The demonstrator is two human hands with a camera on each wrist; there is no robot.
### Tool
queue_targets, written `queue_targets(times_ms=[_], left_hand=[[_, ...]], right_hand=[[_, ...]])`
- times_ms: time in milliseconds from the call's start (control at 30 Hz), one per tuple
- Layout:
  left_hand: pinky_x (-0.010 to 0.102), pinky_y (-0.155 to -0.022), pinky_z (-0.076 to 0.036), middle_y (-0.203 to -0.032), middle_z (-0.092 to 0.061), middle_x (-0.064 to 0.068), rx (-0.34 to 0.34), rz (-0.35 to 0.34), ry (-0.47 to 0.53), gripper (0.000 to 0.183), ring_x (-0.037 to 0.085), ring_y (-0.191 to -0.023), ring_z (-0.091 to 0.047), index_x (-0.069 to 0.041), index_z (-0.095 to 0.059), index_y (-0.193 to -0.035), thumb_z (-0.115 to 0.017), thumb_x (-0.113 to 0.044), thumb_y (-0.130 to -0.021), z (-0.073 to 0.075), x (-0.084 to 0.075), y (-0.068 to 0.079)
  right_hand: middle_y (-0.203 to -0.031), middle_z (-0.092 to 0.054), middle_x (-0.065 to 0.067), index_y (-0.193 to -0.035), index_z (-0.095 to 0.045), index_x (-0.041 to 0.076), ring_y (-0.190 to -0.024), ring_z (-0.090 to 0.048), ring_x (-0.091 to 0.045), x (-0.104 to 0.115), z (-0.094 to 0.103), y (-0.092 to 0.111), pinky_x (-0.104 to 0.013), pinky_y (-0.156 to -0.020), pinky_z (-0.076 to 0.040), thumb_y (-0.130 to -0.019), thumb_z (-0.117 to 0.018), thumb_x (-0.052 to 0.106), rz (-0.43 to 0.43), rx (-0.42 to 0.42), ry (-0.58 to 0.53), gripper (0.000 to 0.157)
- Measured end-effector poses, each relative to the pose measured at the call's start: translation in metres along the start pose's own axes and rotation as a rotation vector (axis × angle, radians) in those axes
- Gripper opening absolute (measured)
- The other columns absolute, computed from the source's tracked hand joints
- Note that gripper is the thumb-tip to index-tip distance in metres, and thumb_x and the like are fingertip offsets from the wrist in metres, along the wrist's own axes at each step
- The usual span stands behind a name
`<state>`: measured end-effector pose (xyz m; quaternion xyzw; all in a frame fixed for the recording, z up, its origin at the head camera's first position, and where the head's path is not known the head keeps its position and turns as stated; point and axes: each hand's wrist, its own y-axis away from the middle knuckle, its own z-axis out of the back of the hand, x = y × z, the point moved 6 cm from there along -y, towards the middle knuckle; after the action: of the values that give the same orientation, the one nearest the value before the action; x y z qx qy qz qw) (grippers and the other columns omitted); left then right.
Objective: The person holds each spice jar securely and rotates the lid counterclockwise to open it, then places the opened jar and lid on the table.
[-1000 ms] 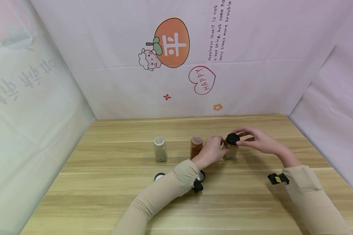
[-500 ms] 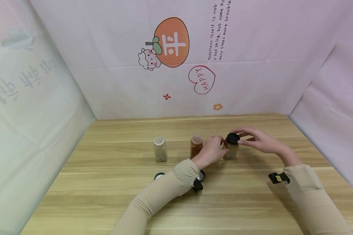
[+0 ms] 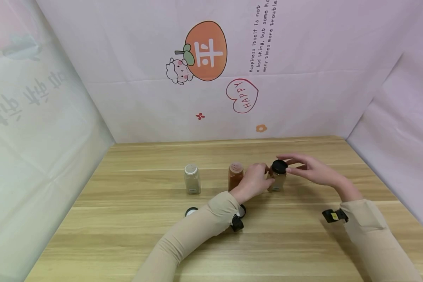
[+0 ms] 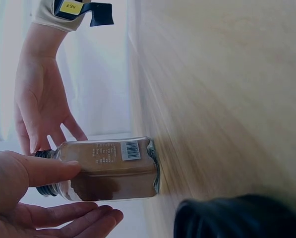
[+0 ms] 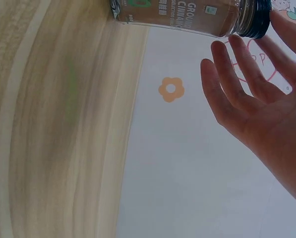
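A glass jar of ground cinnamon (image 3: 277,184), its brown powder visible, stands upright on the table at the right. My left hand (image 3: 254,181) holds its body from the left side, with the thumb across the glass in the left wrist view. From the right, my right hand (image 3: 311,169) has thumb and fingertips around the black screw cap (image 3: 279,167) on top. The right wrist view shows the jar's label (image 5: 175,10) and that hand's palm, with several fingers spread below the cap (image 5: 257,17).
Left of my left hand stands an uncapped shaker jar of reddish-brown spice (image 3: 235,176), partly covered by the hand. Farther left is an uncapped shaker jar with pale contents (image 3: 192,181). Two black caps (image 3: 191,211) lie nearer, partly hidden by my left sleeve (image 3: 194,231).
My right thumb and fingers have shifted very slightly around the cap. The left hand and the jars stay where they were.
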<state>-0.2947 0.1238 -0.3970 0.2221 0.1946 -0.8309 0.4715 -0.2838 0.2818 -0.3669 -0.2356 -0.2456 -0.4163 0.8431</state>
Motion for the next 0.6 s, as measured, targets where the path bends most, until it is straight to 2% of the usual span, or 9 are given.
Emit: queue_targets(times_ms=[200,267,433,600], left_hand=[[0.019,-0.06,-0.041,-0.102,-0.064,0.005,-0.009,-0.005,-0.005,0.034,0.008,-0.078,-0.052,-0.007,-0.063,-0.113,-0.067,-0.029,-0.088,0.0008,-0.0002,0.0007],[0.019,-0.06,-0.041,-0.101,-0.064,0.005,-0.01,-0.008,-0.002,0.034,0.009,-0.078,-0.052,-0.006,-0.063,-0.113,-0.067,-0.029,-0.088,0.0012,-0.0002,0.0007],[0.018,-0.06,-0.041,-0.104,-0.065,0.006,-0.015,-0.013,0.015,0.032,0.009,-0.078,-0.052,-0.006,-0.063,-0.112,-0.068,-0.028,-0.088,0.0015,0.0,0.0002],[0.018,-0.06,-0.041,-0.104,-0.065,0.006,-0.014,-0.013,0.017,0.031,0.009,-0.076,-0.051,-0.007,-0.063,-0.111,-0.068,-0.027,-0.088,0.0013,-0.0001,0.0006]], right_hand=[[-0.135,-0.053,-0.015,-0.139,-0.044,0.008,-0.117,-0.053,-0.035,-0.0056,0.0,0.0005,-0.015,-0.088,-0.045,-0.099,-0.05,0.021,-0.088,-0.083,-0.018,0.042],[-0.133,-0.054,-0.015,-0.137,-0.045,0.006,-0.116,-0.054,-0.035,-0.0074,-0.0011,0.0005,-0.02,-0.089,-0.048,-0.098,-0.053,0.023,-0.121,-0.11,-0.017,0.043],[-0.126,-0.054,-0.017,-0.129,-0.046,0.003,-0.112,-0.056,-0.037,-0.0087,-0.006,-0.0003,-0.044,-0.087,-0.052,-0.093,-0.061,0.028,-0.171,-0.144,-0.018,0.046],[-0.12,-0.057,-0.014,-0.121,-0.05,0.005,-0.111,-0.057,-0.037,-0.006,-0.0084,-0.0012,-0.045,-0.085,-0.053,-0.088,-0.068,0.031,-0.205,-0.158,-0.019,0.046]])
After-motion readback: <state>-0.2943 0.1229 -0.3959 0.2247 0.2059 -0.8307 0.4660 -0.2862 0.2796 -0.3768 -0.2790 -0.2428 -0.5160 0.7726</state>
